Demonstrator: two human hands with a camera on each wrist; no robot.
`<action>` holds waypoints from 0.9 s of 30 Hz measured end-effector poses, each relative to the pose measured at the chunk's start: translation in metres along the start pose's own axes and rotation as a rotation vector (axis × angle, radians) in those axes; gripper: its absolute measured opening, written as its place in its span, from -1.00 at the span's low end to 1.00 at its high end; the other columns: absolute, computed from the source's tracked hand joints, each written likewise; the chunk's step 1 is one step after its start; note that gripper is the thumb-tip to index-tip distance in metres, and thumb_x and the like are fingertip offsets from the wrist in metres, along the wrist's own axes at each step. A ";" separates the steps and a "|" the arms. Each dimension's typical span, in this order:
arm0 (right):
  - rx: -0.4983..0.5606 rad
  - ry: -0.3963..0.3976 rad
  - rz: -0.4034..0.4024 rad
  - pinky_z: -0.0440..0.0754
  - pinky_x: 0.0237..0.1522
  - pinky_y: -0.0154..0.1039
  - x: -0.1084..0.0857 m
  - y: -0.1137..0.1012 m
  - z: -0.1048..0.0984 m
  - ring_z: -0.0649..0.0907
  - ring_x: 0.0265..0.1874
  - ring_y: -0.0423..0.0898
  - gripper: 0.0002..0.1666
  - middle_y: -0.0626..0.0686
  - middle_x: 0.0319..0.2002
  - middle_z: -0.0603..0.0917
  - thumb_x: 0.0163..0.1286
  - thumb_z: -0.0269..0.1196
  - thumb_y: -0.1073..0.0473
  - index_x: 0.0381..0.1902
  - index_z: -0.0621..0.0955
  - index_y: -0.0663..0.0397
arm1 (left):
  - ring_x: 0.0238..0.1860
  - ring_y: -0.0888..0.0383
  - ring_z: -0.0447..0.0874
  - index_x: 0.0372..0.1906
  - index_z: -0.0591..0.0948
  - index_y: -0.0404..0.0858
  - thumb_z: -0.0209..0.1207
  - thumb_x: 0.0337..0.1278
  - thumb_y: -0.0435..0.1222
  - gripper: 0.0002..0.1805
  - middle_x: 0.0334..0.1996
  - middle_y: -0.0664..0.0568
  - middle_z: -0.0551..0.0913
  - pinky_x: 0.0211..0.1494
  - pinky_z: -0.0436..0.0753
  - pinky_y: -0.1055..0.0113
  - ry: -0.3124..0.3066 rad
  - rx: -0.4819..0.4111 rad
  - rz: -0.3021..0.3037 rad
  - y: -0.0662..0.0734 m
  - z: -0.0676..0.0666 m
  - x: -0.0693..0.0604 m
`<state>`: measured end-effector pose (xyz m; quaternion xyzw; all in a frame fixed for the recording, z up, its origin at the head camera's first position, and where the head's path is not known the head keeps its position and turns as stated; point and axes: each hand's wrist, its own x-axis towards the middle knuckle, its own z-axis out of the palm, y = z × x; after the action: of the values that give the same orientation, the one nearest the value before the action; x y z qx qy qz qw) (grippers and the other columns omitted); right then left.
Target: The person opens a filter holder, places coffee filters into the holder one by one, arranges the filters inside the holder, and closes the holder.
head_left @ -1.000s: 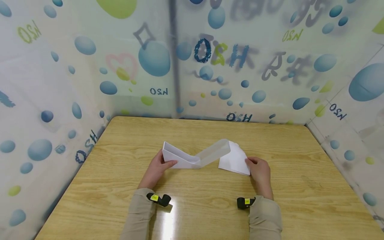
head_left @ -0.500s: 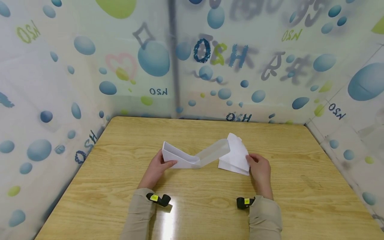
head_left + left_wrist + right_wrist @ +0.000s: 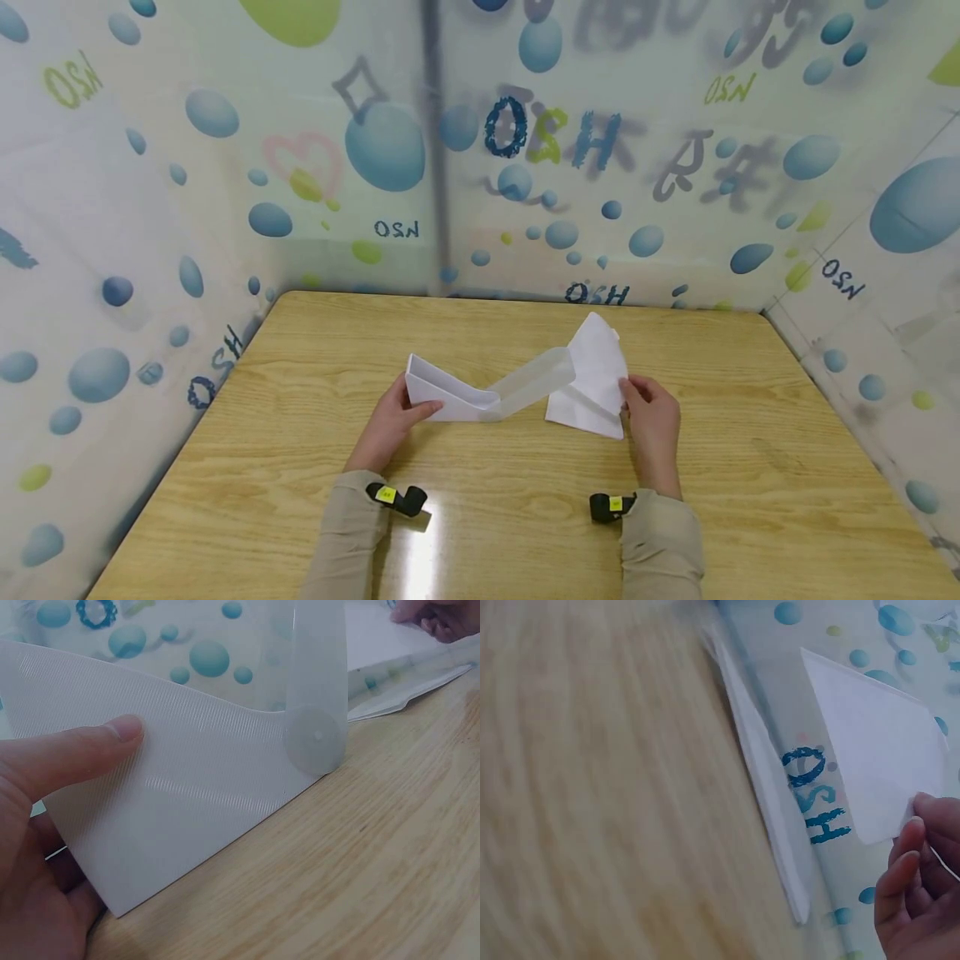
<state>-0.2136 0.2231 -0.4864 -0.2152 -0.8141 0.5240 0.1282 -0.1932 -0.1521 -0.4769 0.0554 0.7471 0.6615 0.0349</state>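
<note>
My left hand [image 3: 392, 423] grips the left end of a narrow white plastic box [image 3: 453, 408], thumb on its near wall and fingers behind. The translucent lid [image 3: 534, 382], hinged at the box's right end, is swung up and to the right. My right hand [image 3: 652, 425] pinches the edge of a flat, tapered white paper sheet [image 3: 597, 354], raised and tilted off the table. Beneath it lies a thin white paper stack [image 3: 769, 787]; how many sheets it has I cannot tell. In the right wrist view, thumb and forefinger hold the sheet's corner.
The wooden table [image 3: 495, 500] runs back to a patterned curtain [image 3: 487, 208] with blue drops and lettering. Similar patterned sheets hang at both sides. A small black camera [image 3: 401, 497] is strapped to the left wrist, another black camera [image 3: 609, 507] to the right.
The right hand has lifted the upper paper sheet, whose far edge rises away from the stack below. The left hand, box and lid stay where they were.
</note>
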 end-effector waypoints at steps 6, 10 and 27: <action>0.029 0.063 -0.056 0.47 -0.54 -0.37 0.016 0.017 0.007 0.53 -0.42 -0.13 -0.40 -0.07 -0.32 0.58 0.09 0.04 -0.41 -0.10 0.57 -0.18 | -0.08 0.07 0.47 0.04 0.39 -0.04 0.31 -0.16 -0.07 -0.43 -0.09 0.00 0.52 -0.02 0.42 0.17 0.002 -0.005 -0.005 0.000 0.000 0.000; 0.110 0.060 -0.094 0.47 -0.62 -0.27 -0.005 -0.018 -0.003 0.56 -0.45 -0.10 -0.44 0.03 -0.37 0.60 0.12 0.14 -0.31 -0.11 0.59 -0.04 | -0.08 0.08 0.48 0.04 0.39 -0.03 0.31 -0.15 -0.06 -0.43 -0.10 0.01 0.52 -0.02 0.42 0.16 0.000 -0.001 -0.004 0.001 0.001 0.000; 0.242 0.171 -0.224 0.51 -0.45 -0.42 -0.042 -0.074 -0.015 0.53 -0.48 -0.17 -0.56 0.02 -0.36 0.58 0.18 0.18 -0.13 -0.18 0.60 0.10 | -0.07 0.06 0.46 0.06 0.37 -0.10 0.29 -0.11 -0.10 -0.43 -0.08 -0.03 0.50 -0.01 0.41 0.20 -0.016 -0.005 0.005 0.000 0.000 0.001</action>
<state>-0.1857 0.1883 -0.4123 -0.1499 -0.7502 0.5802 0.2795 -0.1942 -0.1515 -0.4767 0.0623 0.7451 0.6628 0.0392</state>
